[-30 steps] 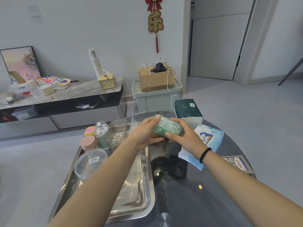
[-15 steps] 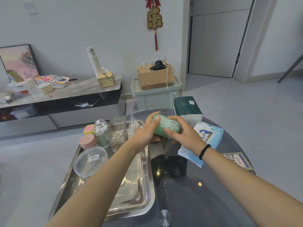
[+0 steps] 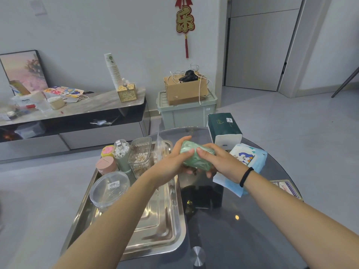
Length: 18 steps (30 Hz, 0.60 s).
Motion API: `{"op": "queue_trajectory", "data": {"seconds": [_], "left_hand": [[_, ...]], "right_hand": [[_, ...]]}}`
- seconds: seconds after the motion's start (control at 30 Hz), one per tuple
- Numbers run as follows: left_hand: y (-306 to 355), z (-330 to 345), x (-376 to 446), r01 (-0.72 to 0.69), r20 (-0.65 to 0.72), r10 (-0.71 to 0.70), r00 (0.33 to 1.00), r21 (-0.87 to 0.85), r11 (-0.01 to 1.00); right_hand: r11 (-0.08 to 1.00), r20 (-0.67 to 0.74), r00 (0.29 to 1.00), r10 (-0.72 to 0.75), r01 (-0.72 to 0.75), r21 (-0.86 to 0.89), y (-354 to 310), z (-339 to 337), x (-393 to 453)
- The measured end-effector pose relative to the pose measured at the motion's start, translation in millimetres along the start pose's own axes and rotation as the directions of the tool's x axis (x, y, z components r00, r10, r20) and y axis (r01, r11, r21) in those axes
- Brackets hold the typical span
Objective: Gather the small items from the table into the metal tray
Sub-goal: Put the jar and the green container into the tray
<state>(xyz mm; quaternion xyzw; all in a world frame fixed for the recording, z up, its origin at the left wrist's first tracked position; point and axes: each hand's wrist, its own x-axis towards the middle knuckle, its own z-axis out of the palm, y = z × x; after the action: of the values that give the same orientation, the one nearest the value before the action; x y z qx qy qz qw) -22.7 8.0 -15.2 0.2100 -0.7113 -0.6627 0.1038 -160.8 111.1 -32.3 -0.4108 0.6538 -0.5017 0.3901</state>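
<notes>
At centre frame, above the tabletop (image 3: 242,230), the green packet (image 3: 197,157) is being clasped in the grip of both the left hand (image 3: 172,162) and right hand (image 3: 219,162), probably for steadier carrying to the metal tray (image 3: 165,233) at lower left.

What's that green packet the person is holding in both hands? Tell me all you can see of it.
The green packet is a soft, pale green pouch, seemingly clear plastic over thin whitish-green strands; the contents are too blurred to name. It is held tilted above the dark glass table, just right of the metal tray, touching neither. The left hand grips its left end, thumb on top. The right hand grips its right end, thumb on the near face. Only the hands touch it.
</notes>
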Motion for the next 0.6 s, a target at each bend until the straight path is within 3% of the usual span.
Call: {"op": "queue_trajectory", "data": {"seconds": [0.1,0.23,0.37,0.47,0.6], "left_hand": [[1,-9,-9,-0.003,-0.013,0.004,1.0,0.019,1.0],[4,-27,-23,0.032,-0.082,-0.019,0.996,0.16,0.987],[11,-40,-48,0.002,-0.187,0.112,0.976,0.522,0.853],[22,-50,-69,-0.085,-0.207,0.281,0.937,0.646,0.758],[11,-71,-89,0.001,-0.223,0.256,0.941,0.755,0.656]], "right_hand": [[0.989,0.113,0.993,0.039,-0.055,0.139,-1,5,0],[0.999,0.152,0.988,-0.009,0.013,-0.03,-3,12,-2],[0.954,0.108,0.986,-0.123,0.148,-0.261,-10,30,-6],[0.953,0.116,0.979,-0.169,0.192,-0.234,-21,51,-7],[0.981,0.199,0.973,-0.12,0.148,-0.128,-24,85,-8]]}}
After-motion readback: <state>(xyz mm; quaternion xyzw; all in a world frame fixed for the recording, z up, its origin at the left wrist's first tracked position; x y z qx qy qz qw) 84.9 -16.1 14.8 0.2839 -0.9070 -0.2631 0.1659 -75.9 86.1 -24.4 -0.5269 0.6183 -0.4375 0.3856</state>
